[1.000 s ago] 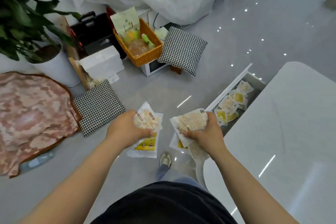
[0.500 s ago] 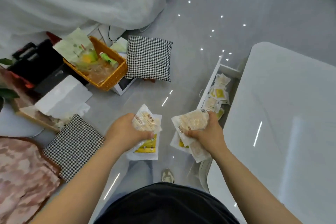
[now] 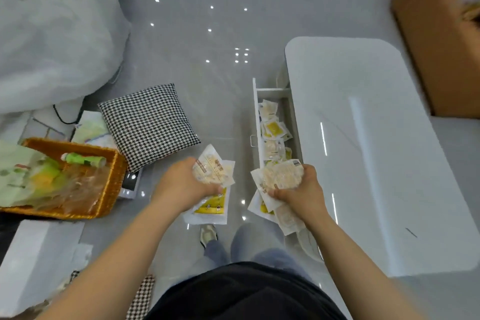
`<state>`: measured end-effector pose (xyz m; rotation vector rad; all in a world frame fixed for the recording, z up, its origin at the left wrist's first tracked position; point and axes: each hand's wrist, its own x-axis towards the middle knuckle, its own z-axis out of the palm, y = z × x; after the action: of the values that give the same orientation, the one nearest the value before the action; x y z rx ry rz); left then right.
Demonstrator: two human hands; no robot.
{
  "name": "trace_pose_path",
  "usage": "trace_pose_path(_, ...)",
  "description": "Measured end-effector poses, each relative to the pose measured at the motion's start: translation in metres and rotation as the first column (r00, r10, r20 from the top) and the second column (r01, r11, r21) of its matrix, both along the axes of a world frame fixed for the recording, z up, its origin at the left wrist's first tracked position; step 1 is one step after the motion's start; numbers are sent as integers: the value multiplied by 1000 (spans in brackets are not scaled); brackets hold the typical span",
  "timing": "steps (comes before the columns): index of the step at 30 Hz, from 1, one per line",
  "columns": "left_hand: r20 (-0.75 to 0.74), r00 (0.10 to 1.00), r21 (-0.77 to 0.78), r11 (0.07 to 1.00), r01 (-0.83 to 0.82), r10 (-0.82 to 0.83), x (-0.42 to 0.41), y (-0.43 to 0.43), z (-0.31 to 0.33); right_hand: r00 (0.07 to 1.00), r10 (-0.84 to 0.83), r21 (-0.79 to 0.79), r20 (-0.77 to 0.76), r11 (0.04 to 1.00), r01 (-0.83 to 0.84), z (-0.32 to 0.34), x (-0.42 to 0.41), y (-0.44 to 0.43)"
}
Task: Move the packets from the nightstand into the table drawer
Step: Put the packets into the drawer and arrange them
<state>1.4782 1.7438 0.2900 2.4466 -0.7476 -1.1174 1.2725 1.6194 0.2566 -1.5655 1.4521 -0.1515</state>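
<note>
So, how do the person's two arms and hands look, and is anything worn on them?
Both forearms are bare from elbow to wrist: no sleeve reaches them. The left hand and right hand wear no gloves, and I see no watch, bracelet or ring, though blur could hide a small one. Lower in the view, a dark black top covers the torso.

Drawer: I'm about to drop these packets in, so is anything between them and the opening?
Nothing visible blocks it. The drawer stands open beside the table, with packets already inside; both hands' packets hang just short of it.
</note>
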Motion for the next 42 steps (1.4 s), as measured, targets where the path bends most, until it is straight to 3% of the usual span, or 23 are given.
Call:
trace_pose_path(9, -13, 970, -34, 969, 243, -244, 37, -86, -8, 946, -323, 50, 24, 945, 322, -12, 6, -23)
trace_pose_path(22, 51, 835, 15, 836, 548, -548, 53, -240, -1, 822, -565, 132, 72, 822, 554, -26, 19, -118)
trace_pose_path(30, 37, 741, 76, 741, 667, -670, 40, -306, -21, 646, -763, 182, 20, 638, 749, -33, -7, -135)
trace_pose_path(37, -22, 559, 156, 549, 821, -829, 25, -366, -47, 434, -901, 237, -12, 419, 876, -45, -6, -129)
trace_pose_path(42, -88, 362, 210, 338, 917, -928, 13, -405, -73, 366, -927, 248, -87, 336, 909, -62, 7, -118)
